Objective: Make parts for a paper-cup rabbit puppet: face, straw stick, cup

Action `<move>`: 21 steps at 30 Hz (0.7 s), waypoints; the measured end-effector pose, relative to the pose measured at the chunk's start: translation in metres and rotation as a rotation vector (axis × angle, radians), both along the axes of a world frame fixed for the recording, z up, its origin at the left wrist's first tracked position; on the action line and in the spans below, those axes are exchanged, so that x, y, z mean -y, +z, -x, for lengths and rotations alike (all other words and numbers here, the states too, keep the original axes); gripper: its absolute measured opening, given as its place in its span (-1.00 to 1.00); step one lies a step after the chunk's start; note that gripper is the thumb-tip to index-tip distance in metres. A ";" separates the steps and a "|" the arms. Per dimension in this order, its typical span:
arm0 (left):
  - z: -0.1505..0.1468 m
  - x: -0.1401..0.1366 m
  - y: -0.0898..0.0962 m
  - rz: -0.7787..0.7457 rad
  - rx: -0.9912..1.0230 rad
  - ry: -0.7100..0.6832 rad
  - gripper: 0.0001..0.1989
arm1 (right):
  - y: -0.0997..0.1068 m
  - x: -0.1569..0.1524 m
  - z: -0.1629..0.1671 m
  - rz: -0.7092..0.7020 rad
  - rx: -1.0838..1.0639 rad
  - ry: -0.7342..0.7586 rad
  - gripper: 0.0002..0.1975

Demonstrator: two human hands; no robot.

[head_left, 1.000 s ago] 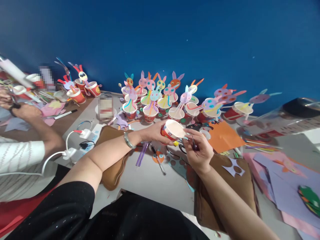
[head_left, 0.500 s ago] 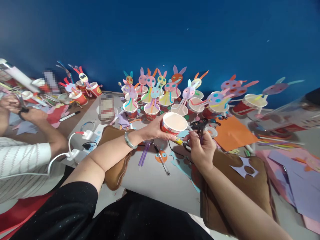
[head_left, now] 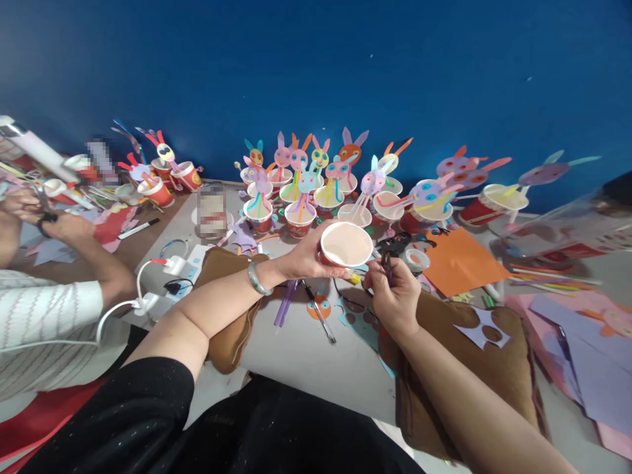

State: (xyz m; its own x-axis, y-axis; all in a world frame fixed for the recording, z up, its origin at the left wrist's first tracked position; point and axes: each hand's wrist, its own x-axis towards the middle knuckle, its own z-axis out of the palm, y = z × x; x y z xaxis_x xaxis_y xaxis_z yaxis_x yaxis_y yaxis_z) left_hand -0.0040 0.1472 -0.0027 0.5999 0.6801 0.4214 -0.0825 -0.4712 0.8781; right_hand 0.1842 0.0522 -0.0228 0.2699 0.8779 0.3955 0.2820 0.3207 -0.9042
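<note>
- Blue wall fills the whole upper view.
- Grey table runs below it, crowded with craft scraps.
- Two brown cushions lie under the forearms: one under the left arm, one under the right.
- Co-worker's striped sleeve sits at far left, with one hand over pink paper, well apart from the person's own hands.
- Orange paper sheet lies just right of the hands; purple sheets further right.
- Cluster of bunny cups stands behind the hands by the wall, too many and overlapping to count exactly; a smaller group stands at left.
- White power strip with cables lies left of the left wrist.
- Paper cup, one, empty, tilted with its mouth toward the camera, is held above the table centre.
- Left hand is curled round the cup's side.
- Right hand is closed round dark scissors just beside the cup rim.
- Two purple straws lie under the left wrist.
</note>
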 end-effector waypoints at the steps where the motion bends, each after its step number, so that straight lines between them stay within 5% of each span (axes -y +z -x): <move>1: 0.000 0.000 0.000 -0.004 -0.003 0.001 0.02 | 0.000 0.000 0.000 0.001 -0.001 0.003 -0.69; 7: -0.001 0.003 0.000 -0.036 0.004 0.004 -0.09 | 0.000 -0.002 0.000 0.004 0.003 0.015 -0.68; 16: -0.006 0.008 0.008 0.311 0.069 0.003 -0.08 | -0.004 -0.001 -0.002 0.051 -0.023 0.005 -0.56; 21: -0.006 0.007 0.011 0.464 0.080 -0.035 -0.16 | -0.002 -0.008 -0.001 0.239 -0.375 0.054 -0.50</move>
